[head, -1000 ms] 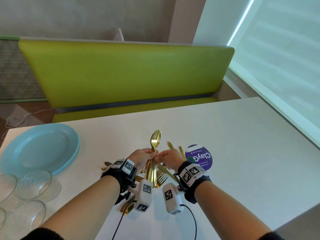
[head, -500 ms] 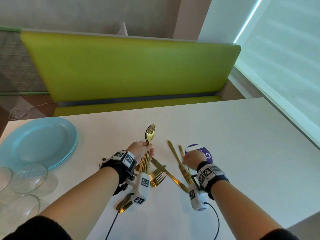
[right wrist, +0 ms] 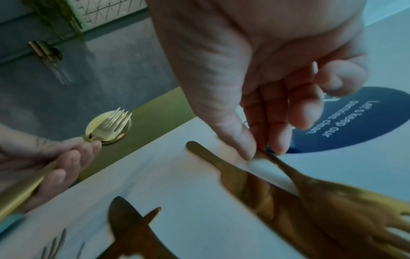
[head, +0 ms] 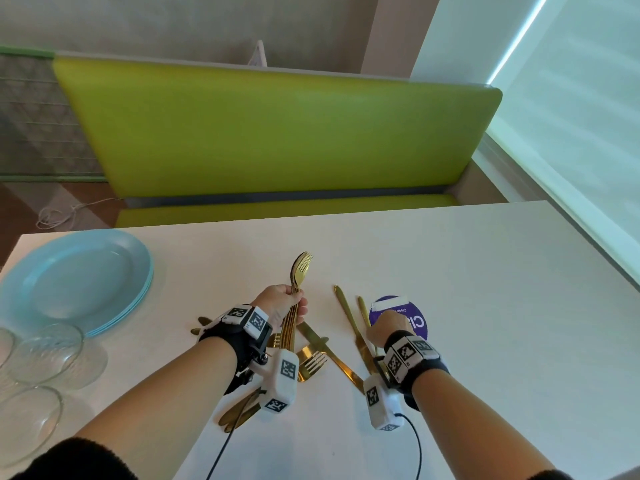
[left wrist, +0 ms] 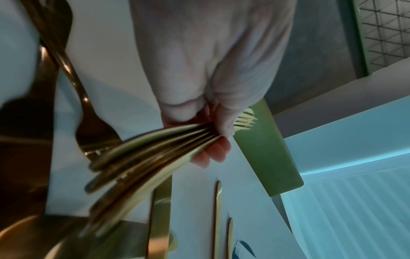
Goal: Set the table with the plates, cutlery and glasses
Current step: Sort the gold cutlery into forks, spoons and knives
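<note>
My left hand (head: pixel 282 303) grips a bundle of gold cutlery (head: pixel 300 271) upright above the white table (head: pixel 485 306), several handles fanned below the fist (left wrist: pixel 155 149), a fork and a spoon bowl on top. To its right, my right hand (head: pixel 375 332) is low on the table. Its thumb and fingers pinch the handle tip of a gold fork (right wrist: pixel 321 191) lying beside a gold knife (right wrist: pixel 224 166). More gold knives (head: pixel 346 313) and a fork (head: pixel 311 363) lie loose between the hands. Stacked blue plates (head: pixel 72 278) and clear glasses (head: pixel 48 351) sit at the far left.
A round purple sticker (head: pixel 408 317) is on the table just beyond my right hand. A green bench (head: pixel 270 133) runs along the far side, and a window blind lines the right. Cables hang from both wrist cameras.
My right hand left the bundle, moved right and down to the table, and now pinches a fork lying there. The left hand keeps the bundle raised.
</note>
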The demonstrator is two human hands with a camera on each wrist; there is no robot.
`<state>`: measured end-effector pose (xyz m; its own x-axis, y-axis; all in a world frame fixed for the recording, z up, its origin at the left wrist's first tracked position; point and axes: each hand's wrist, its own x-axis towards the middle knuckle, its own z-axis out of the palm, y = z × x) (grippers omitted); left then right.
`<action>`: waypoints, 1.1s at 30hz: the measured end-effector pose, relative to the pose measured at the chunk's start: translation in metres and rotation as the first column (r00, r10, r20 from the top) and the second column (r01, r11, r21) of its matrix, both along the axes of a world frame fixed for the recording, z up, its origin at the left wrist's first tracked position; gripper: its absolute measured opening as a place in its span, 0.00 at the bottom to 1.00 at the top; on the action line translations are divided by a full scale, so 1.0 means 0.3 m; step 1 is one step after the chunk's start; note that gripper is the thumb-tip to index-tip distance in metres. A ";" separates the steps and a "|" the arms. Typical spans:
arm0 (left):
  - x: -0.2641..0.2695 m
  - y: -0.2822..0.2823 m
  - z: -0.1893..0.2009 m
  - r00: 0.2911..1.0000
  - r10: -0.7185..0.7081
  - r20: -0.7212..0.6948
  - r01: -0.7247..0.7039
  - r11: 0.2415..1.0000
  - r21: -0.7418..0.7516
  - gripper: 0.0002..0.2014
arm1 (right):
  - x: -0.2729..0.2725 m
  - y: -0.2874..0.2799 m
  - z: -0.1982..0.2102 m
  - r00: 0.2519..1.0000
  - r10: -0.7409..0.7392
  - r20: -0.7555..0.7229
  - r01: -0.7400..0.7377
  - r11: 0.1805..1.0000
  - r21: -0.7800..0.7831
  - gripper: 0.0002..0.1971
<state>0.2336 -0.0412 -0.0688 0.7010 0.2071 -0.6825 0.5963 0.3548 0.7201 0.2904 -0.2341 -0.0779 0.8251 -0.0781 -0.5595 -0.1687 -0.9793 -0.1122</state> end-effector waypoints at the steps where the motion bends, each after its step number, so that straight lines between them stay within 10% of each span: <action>1: 0.003 0.002 -0.001 1.000 0.005 -0.001 -0.005 1.000 0.002 0.06 | 0.003 -0.002 -0.001 1.000 0.005 -0.013 -0.005 1.000 0.002 0.14; 10: -0.015 0.070 0.013 0.999 0.032 0.031 -0.034 0.998 0.047 0.06 | 0.059 0.055 0.112 0.918 0.376 0.128 -0.380 0.925 0.003 0.14; 15: -0.040 0.135 0.030 0.999 -0.022 0.036 0.017 0.992 0.123 0.05 | -0.006 0.159 0.198 0.468 0.843 0.267 -0.820 0.527 -0.226 0.12; 22: -0.180 0.195 0.110 0.941 -0.337 0.025 0.330 0.933 0.142 0.10 | -0.184 0.350 0.258 0.041 0.922 0.386 -0.943 0.164 -0.291 0.09; 27: -0.310 0.279 0.155 0.778 -0.625 -0.062 0.590 0.694 0.412 0.06 | -0.318 0.462 0.279 -0.065 0.940 0.336 -0.941 0.054 -0.334 0.09; 33: -0.442 0.336 0.146 0.795 -0.606 0.029 0.586 0.780 0.221 0.14 | -0.442 0.553 0.270 -0.086 0.930 0.358 -0.932 0.052 -0.358 0.12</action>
<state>0.1010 0.0595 -0.0249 0.7854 -0.1550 -0.5992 0.5693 -0.1990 0.7977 0.1579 -0.0683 0.0031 0.1985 0.9672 -0.1586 0.9668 -0.1666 0.1938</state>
